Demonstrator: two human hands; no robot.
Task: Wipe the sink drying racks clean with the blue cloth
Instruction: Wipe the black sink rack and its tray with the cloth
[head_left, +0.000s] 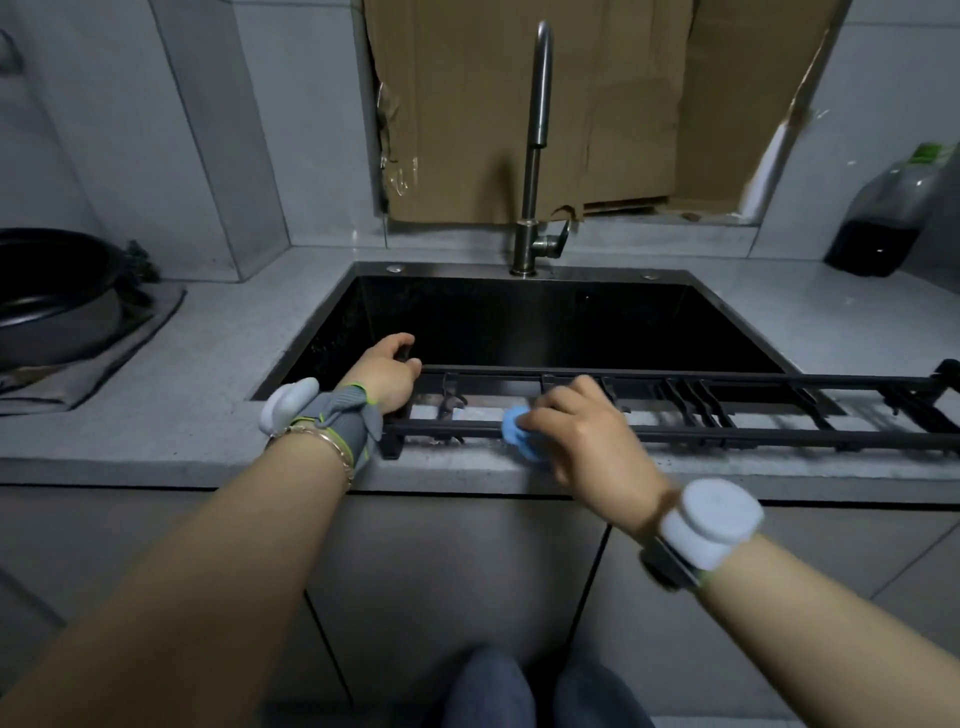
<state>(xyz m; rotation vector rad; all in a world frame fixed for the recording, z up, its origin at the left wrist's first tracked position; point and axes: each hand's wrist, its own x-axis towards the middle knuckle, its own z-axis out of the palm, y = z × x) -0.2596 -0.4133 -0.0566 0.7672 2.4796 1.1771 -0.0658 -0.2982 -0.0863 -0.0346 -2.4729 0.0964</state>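
You are in the wiping step itself. Your left hand (387, 376) curls its fingers round the left end of the black rack (727, 434), at nine o'clock from the cloth, and steadies it. Your right hand (582, 431) bunches the blue cloth (517, 431) in its fingers and presses it on the rack's near rail, at about six o'clock from the tap (537, 130). The rack lies along the front lip of the sink (322, 322) and runs off toward three o'clock.

By my judgement, the next move calls for sliding the cloth along that rail toward three o'clock with a firm pinch. Brace the rack with your left hand so it does not skid. After that, work the cross bars and the far rail at twelve o'clock.
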